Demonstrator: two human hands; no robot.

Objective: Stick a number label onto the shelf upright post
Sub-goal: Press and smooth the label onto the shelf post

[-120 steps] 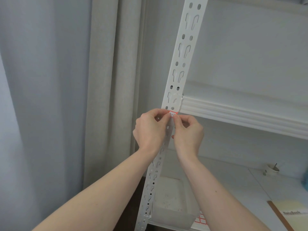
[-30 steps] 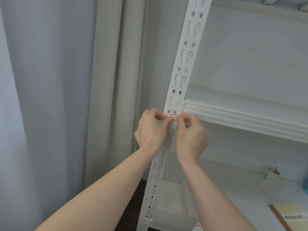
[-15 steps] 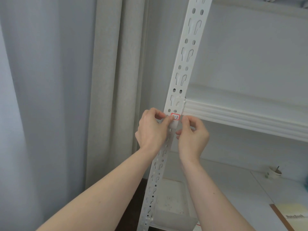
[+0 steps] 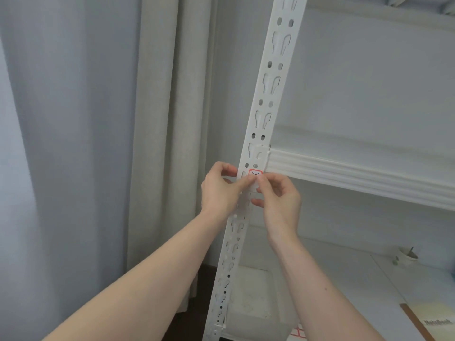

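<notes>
Red-edged label (image 4: 255, 173) on white post (image 4: 267, 104), both hands' fingers (image 4: 246, 184) pinched together at its lower edge.

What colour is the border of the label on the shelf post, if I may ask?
Red, around a white label; the head view shows it.

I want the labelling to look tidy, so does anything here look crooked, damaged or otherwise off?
Nothing stands out. The red-edged label sits on the post just below the shelf, square to the post's edges. Both hands cover its lower part, so that edge cannot be judged.
</notes>
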